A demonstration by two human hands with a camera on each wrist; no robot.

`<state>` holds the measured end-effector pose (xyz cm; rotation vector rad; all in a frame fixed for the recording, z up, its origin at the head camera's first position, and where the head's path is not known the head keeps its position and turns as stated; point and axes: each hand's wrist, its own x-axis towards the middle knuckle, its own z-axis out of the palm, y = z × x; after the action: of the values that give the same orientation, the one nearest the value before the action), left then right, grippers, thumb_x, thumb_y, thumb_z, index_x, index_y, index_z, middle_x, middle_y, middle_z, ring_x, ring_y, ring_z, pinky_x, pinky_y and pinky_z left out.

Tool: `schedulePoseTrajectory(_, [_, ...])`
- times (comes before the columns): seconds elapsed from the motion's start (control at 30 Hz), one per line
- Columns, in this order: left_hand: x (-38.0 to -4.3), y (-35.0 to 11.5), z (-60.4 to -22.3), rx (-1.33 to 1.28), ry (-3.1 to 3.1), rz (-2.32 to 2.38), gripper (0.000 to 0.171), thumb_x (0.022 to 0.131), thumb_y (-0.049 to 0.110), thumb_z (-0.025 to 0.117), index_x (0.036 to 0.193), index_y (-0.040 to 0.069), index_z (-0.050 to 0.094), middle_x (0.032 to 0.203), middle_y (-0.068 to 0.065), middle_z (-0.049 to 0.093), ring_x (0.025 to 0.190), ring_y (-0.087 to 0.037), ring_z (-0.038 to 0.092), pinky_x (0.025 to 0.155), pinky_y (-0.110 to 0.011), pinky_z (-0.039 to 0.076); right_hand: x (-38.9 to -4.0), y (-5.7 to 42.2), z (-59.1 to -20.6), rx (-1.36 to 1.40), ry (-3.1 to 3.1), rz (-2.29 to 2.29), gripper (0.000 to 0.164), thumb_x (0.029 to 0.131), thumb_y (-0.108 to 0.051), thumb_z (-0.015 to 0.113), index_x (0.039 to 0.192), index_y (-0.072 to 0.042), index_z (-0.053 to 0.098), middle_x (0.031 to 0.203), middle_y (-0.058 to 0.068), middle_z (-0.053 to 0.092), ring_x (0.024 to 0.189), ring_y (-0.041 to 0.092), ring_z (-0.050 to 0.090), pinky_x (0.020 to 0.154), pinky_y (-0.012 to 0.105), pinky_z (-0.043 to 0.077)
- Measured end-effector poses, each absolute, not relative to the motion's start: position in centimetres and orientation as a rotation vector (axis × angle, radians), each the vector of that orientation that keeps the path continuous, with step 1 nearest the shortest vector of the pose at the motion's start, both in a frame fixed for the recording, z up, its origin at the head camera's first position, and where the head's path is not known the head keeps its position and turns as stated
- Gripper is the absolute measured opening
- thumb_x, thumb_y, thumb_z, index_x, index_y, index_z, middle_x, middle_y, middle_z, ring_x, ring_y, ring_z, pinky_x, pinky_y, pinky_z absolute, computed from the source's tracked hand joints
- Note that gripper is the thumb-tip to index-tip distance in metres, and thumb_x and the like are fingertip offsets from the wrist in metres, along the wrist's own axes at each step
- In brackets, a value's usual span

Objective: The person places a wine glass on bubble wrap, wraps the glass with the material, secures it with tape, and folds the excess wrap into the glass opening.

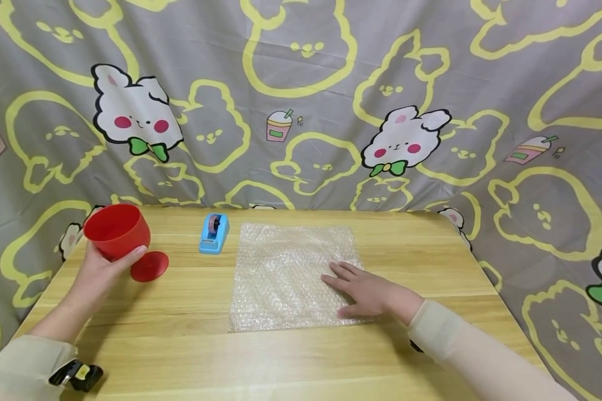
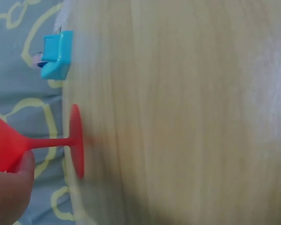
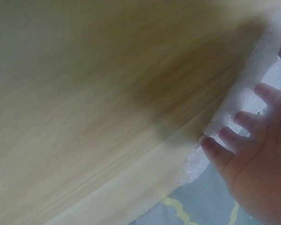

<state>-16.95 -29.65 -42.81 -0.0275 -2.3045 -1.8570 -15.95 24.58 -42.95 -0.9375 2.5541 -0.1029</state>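
A grey curtain [image 1: 261, 161] printed with yellow cartoon outlines and white rabbits hangs behind a wood-grain worktop [image 1: 190, 317], on which a roughly square sheet of bubble wrap [image 1: 286, 278] lies flat. To the left of the sheet, well apart from it, the left hand [image 1: 102, 270] grips a red goblet [image 1: 125, 239] by its bowl. The goblet leans, mouth up, its foot [image 1: 149, 268] angled toward the sheet; whether that foot touches the worktop I cannot tell. Over the sheet's right edge is the right hand [image 1: 366, 291], its fingers spread wide and holding nothing; whether they press the wrap is unclear. A blue tape dispenser [image 1: 222, 233] with a roll in it stands just left of the sheet's far left corner.
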Motion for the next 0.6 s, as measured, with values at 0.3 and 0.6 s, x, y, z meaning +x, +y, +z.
schedulePoseTrajectory(0.3, [-17.3,-29.1,-44.6,-0.152,-2.210,-2.011,0.058,0.094,-0.001,0.065,0.138,0.028,0.040,0.124,0.012,0.052,0.109,-0.002,0.050,0.083,-0.006,0.045,-16.1,24.5,-42.7,-0.944,2.548,-0.117,0.083,0.094,-0.054,0.062,0.161,-0.021,0.023,0.167,0.013,0.009,0.152,0.037,0.009,0.118,0.054,0.025])
schedulePoseTrajectory(0.6, [-17.5,-29.4,-45.5,-0.163,-2.416,-1.821,0.044,0.096,0.004,0.065,0.128,0.031,0.048,0.115,0.020,0.055,0.102,0.002,0.052,0.081,-0.006,0.045,-15.9,24.5,-42.7,-0.923,2.537,-0.142,0.083,0.094,-0.052,0.063,0.160,-0.020,0.024,0.167,0.013,0.009,0.152,0.037,0.009,0.118,0.054,0.025])
